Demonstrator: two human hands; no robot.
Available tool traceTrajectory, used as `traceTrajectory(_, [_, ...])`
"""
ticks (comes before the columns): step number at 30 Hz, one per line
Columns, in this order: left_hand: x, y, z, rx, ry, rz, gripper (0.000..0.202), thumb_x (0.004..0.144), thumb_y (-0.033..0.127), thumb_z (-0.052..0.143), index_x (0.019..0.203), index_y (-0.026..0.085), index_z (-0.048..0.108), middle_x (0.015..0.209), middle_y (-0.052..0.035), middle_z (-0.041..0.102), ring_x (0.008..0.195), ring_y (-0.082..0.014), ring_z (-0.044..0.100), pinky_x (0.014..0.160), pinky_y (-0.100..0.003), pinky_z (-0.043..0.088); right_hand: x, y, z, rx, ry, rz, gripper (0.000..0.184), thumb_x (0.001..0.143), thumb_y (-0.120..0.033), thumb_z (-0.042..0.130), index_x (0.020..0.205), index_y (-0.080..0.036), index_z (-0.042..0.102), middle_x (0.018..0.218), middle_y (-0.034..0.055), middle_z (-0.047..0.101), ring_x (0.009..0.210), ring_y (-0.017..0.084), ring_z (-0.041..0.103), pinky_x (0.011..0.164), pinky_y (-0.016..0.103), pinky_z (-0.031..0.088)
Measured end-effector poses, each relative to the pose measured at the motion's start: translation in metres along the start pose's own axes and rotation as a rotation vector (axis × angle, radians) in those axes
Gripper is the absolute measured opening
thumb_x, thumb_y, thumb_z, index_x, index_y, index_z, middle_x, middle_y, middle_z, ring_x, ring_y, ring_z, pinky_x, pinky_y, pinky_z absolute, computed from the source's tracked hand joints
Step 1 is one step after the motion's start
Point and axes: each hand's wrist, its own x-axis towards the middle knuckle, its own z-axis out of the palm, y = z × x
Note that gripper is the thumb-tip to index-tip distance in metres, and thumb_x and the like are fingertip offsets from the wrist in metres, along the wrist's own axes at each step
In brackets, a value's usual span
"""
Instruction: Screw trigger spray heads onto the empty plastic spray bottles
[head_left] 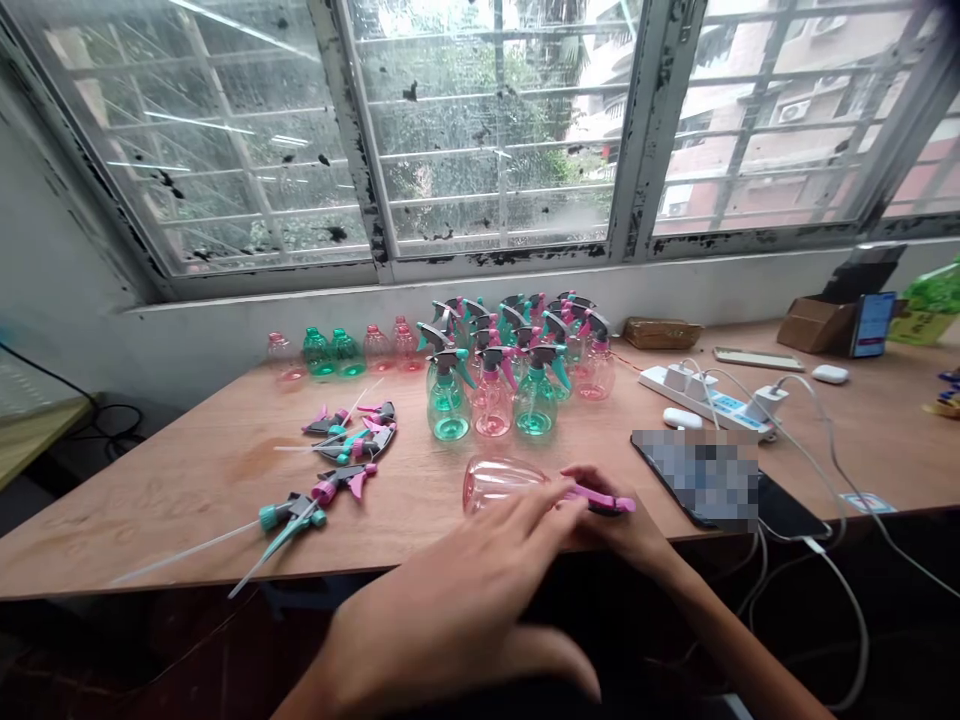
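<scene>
Bottle [496,482] lies sideways by left hand [465,590]; right hand [624,530] grips sprayer [604,500].

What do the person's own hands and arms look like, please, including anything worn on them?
Both are bare. The left hand and right hand wear no gloves, and no ring shows. The right forearm is uncovered with no sleeve, watch or bracelet in view; the left wrist is likewise uncovered.

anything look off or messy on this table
The pink bottle by the left hand lies on its side; the other bottles stand upright. A dark stain marks the tabletop near the loose spray heads.
</scene>
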Motion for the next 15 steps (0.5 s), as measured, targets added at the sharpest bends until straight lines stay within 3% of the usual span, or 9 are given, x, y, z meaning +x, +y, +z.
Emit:
traceTrajectory(3, [0.047, -0.027, -0.001, 0.097, 0.041, -0.051, 0.081, 0.079, 0.059, 0.073, 0.145, 0.023, 0.042, 0.15, -0.0158, 0.048, 0.144, -0.0367, 0.037, 0.119, -0.053, 0.028, -0.004, 0.002, 0.002, -0.027, -0.017, -0.016, 0.027, 0.08, -0.04, 0.078, 0.098, -0.024, 0.066, 0.096, 0.0052, 0.072, 0.09, 0.027, 0.069, 0.08, 0.038, 0.057])
traceTrajectory(5, [0.064, -0.039, -0.003, 0.158, 0.036, -0.073, 0.086, 0.076, 0.058, 0.076, 0.144, 0.018, 0.043, 0.147, -0.0178, 0.05, 0.144, -0.0372, 0.037, 0.12, -0.054, 0.025, -0.006, 0.002, 0.003, -0.029, -0.025, -0.01, 0.027, 0.079, -0.036, 0.08, 0.098, -0.024, 0.065, 0.096, 0.0053, 0.072, 0.09, 0.027, 0.069, 0.079, 0.038, 0.058])
traceTrajectory(10, [0.062, -0.038, -0.004, 0.208, 0.05, -0.141, 0.049, 0.09, 0.04, 0.068, 0.134, 0.025, 0.053, 0.13, -0.0075, 0.065, 0.125, -0.0286, 0.056, 0.114, -0.049, 0.034, -0.009, 0.0, 0.008, 0.045, -0.108, 0.031, 0.038, 0.077, -0.033, 0.082, 0.107, -0.025, 0.061, 0.099, 0.0047, 0.073, 0.094, 0.027, 0.07, 0.082, 0.038, 0.058])
traceTrajectory(15, [0.061, -0.036, 0.005, 0.28, 0.033, -0.053, 0.027, 0.095, 0.028, 0.064, 0.121, 0.023, 0.061, 0.121, -0.0059, 0.07, 0.115, -0.0256, 0.061, 0.107, -0.044, 0.039, -0.01, -0.001, 0.019, 0.115, -0.091, 0.095, 0.054, 0.078, -0.039, 0.083, 0.121, -0.026, 0.054, 0.11, 0.0064, 0.072, 0.103, 0.029, 0.07, 0.087, 0.04, 0.058])
